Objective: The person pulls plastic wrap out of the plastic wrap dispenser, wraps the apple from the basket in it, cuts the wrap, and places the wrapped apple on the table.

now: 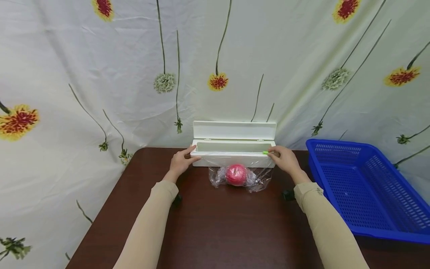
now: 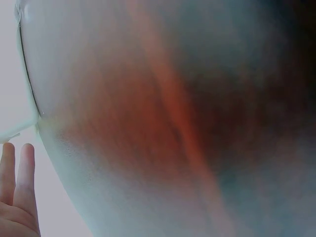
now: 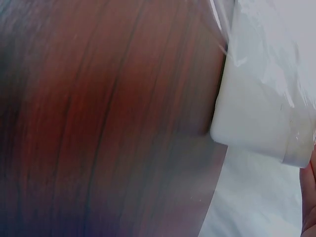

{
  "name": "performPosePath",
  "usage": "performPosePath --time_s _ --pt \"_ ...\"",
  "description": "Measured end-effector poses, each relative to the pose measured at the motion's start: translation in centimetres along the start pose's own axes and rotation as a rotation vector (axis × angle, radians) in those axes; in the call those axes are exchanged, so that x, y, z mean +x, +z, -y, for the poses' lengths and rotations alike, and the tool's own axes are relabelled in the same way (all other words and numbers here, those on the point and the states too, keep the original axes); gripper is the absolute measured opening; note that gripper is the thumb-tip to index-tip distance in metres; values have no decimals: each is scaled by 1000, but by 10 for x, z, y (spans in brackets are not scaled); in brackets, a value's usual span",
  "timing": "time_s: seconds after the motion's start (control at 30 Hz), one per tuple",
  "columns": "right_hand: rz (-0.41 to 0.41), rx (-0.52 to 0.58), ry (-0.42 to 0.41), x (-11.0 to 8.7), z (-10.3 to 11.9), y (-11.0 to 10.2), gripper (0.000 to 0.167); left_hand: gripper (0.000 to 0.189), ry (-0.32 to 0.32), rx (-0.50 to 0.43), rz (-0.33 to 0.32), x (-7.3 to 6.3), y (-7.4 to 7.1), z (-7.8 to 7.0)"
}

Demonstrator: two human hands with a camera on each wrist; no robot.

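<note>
A long white cling film dispenser [image 1: 234,160] with its lid [image 1: 234,130] raised stands at the back of the table. My left hand [image 1: 179,163] grips its left end, thumb along the front; the left wrist view shows two fingers [image 2: 24,177] by the white corner. At the right end, my right hand [image 1: 284,160] pinches a small green slide cutter [image 1: 265,152] on the dispenser's edge. Transparent cling film [image 1: 215,175] hangs over the front, and a round red object [image 1: 236,175] wrapped in film lies there on the table. In the right wrist view the dispenser's end [image 3: 256,113] shows beside the fingers.
A blue plastic basket [image 1: 369,190] with perforated walls stands on the right of the dark brown table [image 1: 231,231]. Behind the table hangs a pale curtain [image 1: 127,67] with printed flowers, close to the dispenser's raised lid.
</note>
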State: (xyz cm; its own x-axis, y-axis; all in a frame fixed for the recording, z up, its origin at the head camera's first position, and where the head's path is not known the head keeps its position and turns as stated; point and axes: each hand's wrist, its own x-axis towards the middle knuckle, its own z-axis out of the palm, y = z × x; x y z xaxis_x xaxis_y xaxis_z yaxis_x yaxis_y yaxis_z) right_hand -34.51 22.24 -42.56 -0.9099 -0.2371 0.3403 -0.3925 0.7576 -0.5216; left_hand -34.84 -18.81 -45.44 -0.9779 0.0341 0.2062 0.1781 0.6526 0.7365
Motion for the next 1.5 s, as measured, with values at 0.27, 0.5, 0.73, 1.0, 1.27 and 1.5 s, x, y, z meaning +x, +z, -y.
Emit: performPosePath --time_s 0.27,0.5,0.73,1.0,1.27,1.5 --pt "-13 6 10 -2 -9 -2 24 64 -4 4 9 -2 0 -1" --pt "-36 10 -24 -1 -13 -6 21 63 -11 0 -1 -2 1 -1" --pt "-18 24 -19 -1 -15 -10 20 64 -9 5 3 -2 0 -3" --pt "15 55 -16 -2 -17 -13 21 64 -24 -9 17 -2 1 -2" --pt "35 100 16 -3 -25 -19 21 63 -31 -36 48 -1 -1 -2" --pt "40 129 58 -3 -28 -19 23 63 -18 -33 53 0 -4 -1"
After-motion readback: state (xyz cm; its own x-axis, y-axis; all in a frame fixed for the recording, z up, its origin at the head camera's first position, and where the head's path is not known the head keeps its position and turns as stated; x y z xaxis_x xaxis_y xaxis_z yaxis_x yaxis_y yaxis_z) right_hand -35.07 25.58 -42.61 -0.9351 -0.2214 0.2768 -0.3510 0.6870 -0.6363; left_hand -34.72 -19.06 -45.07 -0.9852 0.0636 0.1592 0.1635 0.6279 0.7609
